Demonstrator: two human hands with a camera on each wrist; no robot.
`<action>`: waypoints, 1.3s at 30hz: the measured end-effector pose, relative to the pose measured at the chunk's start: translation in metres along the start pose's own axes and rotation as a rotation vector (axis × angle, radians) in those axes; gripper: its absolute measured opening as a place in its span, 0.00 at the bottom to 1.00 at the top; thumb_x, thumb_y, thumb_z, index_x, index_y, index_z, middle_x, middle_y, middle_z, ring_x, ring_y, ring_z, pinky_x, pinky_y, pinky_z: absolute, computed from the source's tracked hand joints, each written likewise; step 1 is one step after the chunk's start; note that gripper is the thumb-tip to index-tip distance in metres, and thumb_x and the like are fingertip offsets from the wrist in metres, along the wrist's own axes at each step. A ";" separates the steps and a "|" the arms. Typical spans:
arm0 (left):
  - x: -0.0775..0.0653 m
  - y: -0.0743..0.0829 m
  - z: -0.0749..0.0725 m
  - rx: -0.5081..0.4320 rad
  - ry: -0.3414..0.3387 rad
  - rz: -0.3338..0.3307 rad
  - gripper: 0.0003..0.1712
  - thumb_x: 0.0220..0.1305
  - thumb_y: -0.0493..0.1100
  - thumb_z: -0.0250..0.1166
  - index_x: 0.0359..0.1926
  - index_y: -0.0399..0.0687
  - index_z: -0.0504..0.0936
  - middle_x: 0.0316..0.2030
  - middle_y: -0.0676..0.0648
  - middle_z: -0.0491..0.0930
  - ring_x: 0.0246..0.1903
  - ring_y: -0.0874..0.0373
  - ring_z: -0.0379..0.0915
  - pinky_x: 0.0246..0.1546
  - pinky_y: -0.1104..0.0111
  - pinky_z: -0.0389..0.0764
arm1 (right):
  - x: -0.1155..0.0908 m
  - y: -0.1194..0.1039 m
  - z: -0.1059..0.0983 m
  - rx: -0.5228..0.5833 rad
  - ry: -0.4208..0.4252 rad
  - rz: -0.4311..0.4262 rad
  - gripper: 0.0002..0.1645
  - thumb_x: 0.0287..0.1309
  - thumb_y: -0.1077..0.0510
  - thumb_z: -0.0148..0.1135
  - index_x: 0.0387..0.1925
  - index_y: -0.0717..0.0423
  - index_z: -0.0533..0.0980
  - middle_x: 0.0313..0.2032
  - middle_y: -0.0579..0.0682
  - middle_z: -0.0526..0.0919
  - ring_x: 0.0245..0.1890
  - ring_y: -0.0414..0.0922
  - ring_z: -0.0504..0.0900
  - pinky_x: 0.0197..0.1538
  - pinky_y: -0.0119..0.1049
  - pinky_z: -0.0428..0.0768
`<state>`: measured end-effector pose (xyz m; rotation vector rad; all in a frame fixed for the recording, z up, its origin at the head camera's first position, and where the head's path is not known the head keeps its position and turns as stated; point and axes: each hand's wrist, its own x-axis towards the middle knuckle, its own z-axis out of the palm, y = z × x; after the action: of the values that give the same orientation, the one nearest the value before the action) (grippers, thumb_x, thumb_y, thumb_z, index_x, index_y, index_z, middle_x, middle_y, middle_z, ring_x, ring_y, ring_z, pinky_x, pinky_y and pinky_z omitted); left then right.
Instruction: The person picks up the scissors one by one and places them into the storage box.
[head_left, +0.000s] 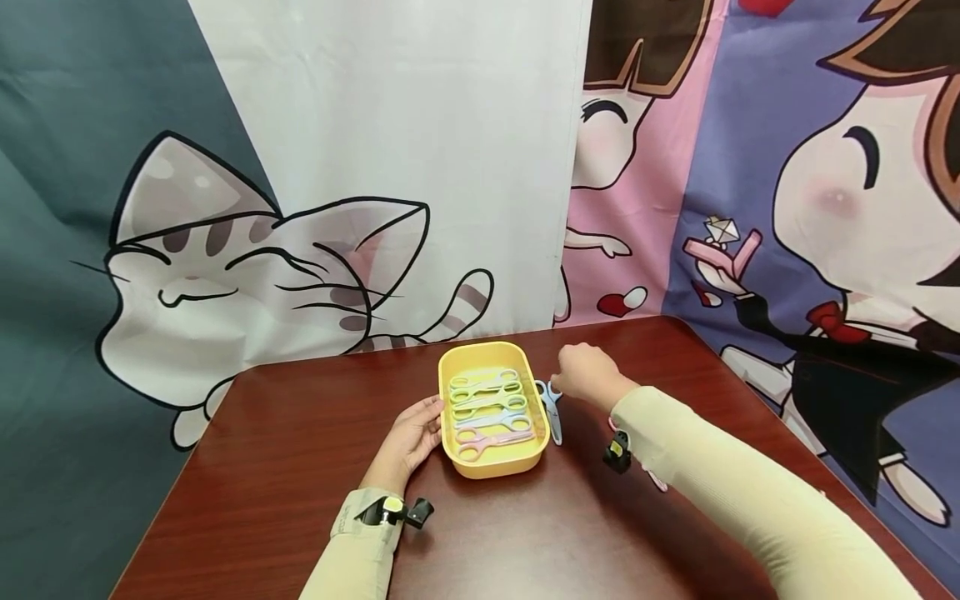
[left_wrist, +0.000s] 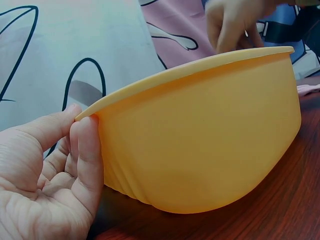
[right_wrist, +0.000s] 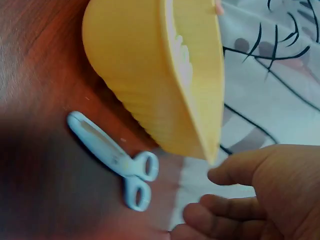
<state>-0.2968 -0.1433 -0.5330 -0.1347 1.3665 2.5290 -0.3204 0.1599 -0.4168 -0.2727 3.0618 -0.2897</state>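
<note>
My left hand (head_left: 415,437) pinches the rim of a yellow plastic basket (left_wrist: 200,135) at its left side, thumb on one face and fingers on the other. Inside the basket lie several small pairs of scissors, among them green scissors (head_left: 487,405) and pink scissors (head_left: 495,442). Blue scissors (right_wrist: 107,152) lie on the table just right of the basket. Above and beyond their handles hovers my right hand (head_left: 588,372); its thumb (right_wrist: 235,170) stands apart from the loosely bent fingers, with nothing between them.
Everything stands on a dark red wooden table (head_left: 300,467). A pink-handled item (head_left: 657,480) shows partly from under my right forearm. A cartoon-printed cloth (head_left: 420,100) hangs behind the table's far edge.
</note>
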 end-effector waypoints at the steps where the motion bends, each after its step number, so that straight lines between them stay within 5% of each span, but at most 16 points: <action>1: 0.000 0.000 0.000 -0.001 0.001 0.002 0.12 0.76 0.35 0.55 0.56 0.36 0.70 0.30 0.49 0.81 0.24 0.66 0.77 0.22 0.78 0.78 | 0.002 0.001 0.005 0.009 -0.023 0.016 0.12 0.59 0.52 0.67 0.27 0.57 0.80 0.21 0.50 0.79 0.23 0.49 0.77 0.29 0.42 0.79; 6: 0.000 -0.001 0.001 -0.007 -0.009 -0.002 0.11 0.76 0.35 0.55 0.55 0.37 0.70 0.29 0.50 0.81 0.23 0.67 0.76 0.22 0.79 0.78 | 0.007 0.003 0.036 0.059 -0.113 0.076 0.16 0.57 0.48 0.69 0.27 0.57 0.79 0.23 0.51 0.79 0.24 0.48 0.77 0.28 0.40 0.78; 11: 0.000 -0.001 0.003 -0.010 -0.013 -0.001 0.11 0.76 0.34 0.55 0.55 0.36 0.70 0.28 0.50 0.80 0.22 0.67 0.75 0.22 0.79 0.78 | 0.009 0.003 0.053 0.048 -0.100 0.070 0.18 0.56 0.45 0.68 0.25 0.56 0.80 0.22 0.50 0.80 0.23 0.48 0.78 0.29 0.42 0.80; 22: 0.000 0.001 0.002 -0.006 -0.005 -0.003 0.11 0.76 0.35 0.56 0.55 0.36 0.70 0.28 0.50 0.80 0.22 0.67 0.76 0.22 0.79 0.78 | 0.014 0.009 0.053 0.104 -0.127 0.098 0.21 0.51 0.48 0.75 0.33 0.62 0.79 0.24 0.53 0.79 0.23 0.49 0.78 0.25 0.40 0.81; 28: 0.001 0.002 -0.001 -0.004 -0.008 -0.007 0.12 0.77 0.35 0.55 0.56 0.35 0.69 0.29 0.50 0.80 0.22 0.67 0.76 0.22 0.79 0.78 | 0.016 0.014 0.039 0.097 -0.148 0.114 0.11 0.55 0.58 0.70 0.33 0.63 0.77 0.24 0.55 0.79 0.20 0.49 0.80 0.19 0.38 0.81; 34: 0.000 0.003 -0.001 -0.008 -0.008 -0.009 0.11 0.76 0.35 0.56 0.55 0.36 0.70 0.29 0.49 0.81 0.22 0.67 0.76 0.22 0.79 0.78 | 0.018 0.011 0.014 0.053 -0.061 0.006 0.08 0.60 0.63 0.63 0.25 0.58 0.77 0.22 0.53 0.79 0.22 0.48 0.79 0.25 0.37 0.79; 39: 0.000 0.002 -0.001 -0.012 -0.006 -0.008 0.10 0.77 0.35 0.55 0.54 0.36 0.71 0.29 0.49 0.81 0.22 0.67 0.76 0.22 0.78 0.78 | 0.021 -0.004 -0.003 0.062 0.059 -0.190 0.06 0.67 0.60 0.61 0.32 0.56 0.79 0.25 0.49 0.80 0.25 0.46 0.77 0.31 0.39 0.78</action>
<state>-0.2975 -0.1451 -0.5316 -0.1353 1.3456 2.5295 -0.3410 0.1531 -0.4143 -0.5633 3.0811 -0.4083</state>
